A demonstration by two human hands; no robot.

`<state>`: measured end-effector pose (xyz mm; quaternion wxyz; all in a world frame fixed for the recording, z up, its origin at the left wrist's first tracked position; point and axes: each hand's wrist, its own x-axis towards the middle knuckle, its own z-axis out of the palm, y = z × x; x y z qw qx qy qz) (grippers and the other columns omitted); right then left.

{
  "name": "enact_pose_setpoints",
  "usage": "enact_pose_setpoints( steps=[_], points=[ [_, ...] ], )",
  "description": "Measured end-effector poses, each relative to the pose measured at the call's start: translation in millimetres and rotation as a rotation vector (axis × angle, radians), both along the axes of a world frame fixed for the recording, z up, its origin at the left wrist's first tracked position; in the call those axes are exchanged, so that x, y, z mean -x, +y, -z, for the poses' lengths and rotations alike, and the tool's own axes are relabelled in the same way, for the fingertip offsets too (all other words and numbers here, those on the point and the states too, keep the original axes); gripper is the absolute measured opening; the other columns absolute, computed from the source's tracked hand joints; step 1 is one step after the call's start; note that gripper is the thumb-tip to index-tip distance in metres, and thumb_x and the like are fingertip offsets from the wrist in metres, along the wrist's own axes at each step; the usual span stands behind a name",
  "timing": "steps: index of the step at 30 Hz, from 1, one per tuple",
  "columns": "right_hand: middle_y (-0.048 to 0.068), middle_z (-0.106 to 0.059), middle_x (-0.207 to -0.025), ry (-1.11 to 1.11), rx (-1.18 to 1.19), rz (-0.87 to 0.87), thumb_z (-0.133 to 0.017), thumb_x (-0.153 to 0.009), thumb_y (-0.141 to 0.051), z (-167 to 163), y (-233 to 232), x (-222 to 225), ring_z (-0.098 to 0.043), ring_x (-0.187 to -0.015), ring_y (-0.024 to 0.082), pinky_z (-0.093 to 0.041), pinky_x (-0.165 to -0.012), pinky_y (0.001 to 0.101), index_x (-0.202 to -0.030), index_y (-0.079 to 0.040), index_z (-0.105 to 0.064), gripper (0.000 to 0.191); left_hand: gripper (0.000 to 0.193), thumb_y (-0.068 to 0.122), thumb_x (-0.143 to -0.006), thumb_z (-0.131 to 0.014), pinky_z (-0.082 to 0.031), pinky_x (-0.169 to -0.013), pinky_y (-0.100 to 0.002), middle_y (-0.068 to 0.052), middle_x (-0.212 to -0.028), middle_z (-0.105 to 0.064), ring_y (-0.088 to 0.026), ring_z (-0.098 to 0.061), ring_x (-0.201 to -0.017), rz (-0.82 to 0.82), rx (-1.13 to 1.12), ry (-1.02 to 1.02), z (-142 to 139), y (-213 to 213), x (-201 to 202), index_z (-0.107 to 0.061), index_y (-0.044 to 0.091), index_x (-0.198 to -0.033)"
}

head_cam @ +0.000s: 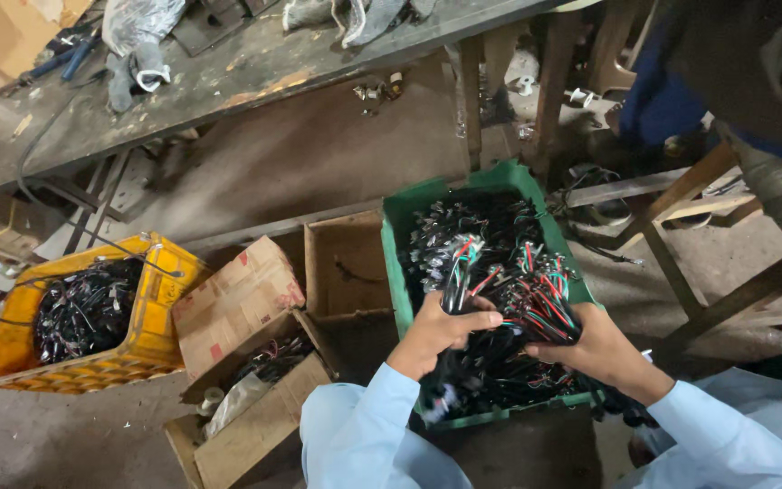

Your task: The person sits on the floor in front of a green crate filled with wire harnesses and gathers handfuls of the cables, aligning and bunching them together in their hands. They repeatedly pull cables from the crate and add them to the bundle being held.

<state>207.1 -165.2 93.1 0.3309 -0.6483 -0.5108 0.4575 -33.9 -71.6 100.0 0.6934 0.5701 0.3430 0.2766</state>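
My left hand (pixel 436 333) and my right hand (pixel 596 349) both grip one bundle of wire harnesses (pixel 510 306), black with red, green and white leads. The bundle hangs just above a green plastic crate (pixel 396 272) filled with several more of the same harnesses. My left hand closes around the bundle's left end, and my right hand holds its right end from below. Both sleeves are light blue.
An open brown cardboard box (pixel 255 362) with a few wires sits left of the crate. A yellow crate (pixel 151 326) of black cables stands at far left. A worn workbench (pixel 228 72) runs along the top. Wooden stool legs (pixel 681 290) and another person's dark clothing (pixel 735 81) are at right.
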Motion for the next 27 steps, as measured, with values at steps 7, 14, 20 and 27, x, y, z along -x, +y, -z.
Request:
enact_pose_setpoints(
  steps=[7,14,20,27],
  points=[
    [0.004,-0.07,-0.068,0.278,0.095,-0.14,-0.091,-0.067,-0.019,-4,-4,-5,-0.061,-0.055,0.013,-0.05,-0.047,0.0302,-0.088,0.001,-0.078,0.031,0.03,0.015,-0.077,-0.09,-0.032,-0.045,-0.021,0.001,-0.069,-0.06,-0.003,-0.046,-0.051,0.011,0.075,0.03,1,0,0,-0.077,0.0,-0.099],
    [0.005,-0.069,-0.076,0.487,0.2,-0.063,-0.088,-0.068,-0.011,-7,-7,4,-0.058,-0.061,0.014,-0.046,-0.048,0.0316,-0.099,-0.002,-0.074,0.035,0.025,0.013,-0.086,-0.082,-0.033,-0.045,-0.018,-0.006,-0.088,-0.073,-0.001,-0.043,-0.05,0.138,0.295,-0.158,-5,-7,4,-0.073,0.001,-0.107],
    [0.004,-0.066,-0.073,0.572,0.134,0.038,-0.082,-0.071,-0.006,-14,-5,6,-0.057,-0.062,0.013,-0.043,-0.048,0.031,-0.099,-0.004,-0.071,0.031,0.016,0.004,-0.09,-0.077,-0.033,-0.047,-0.019,-0.004,-0.087,-0.069,-0.002,-0.043,-0.052,0.136,0.38,-0.277,7,-3,8,-0.067,0.002,-0.102],
    [0.006,-0.065,-0.071,0.578,0.149,0.001,-0.083,-0.074,-0.007,-11,1,7,-0.057,-0.061,0.014,-0.044,-0.049,0.0315,-0.094,0.0,-0.071,0.024,0.015,0.002,-0.095,-0.074,-0.031,-0.049,-0.021,-0.001,-0.078,-0.06,-0.001,-0.041,-0.051,0.154,0.469,-0.385,14,-1,9,-0.067,0.001,-0.108]
  ],
)
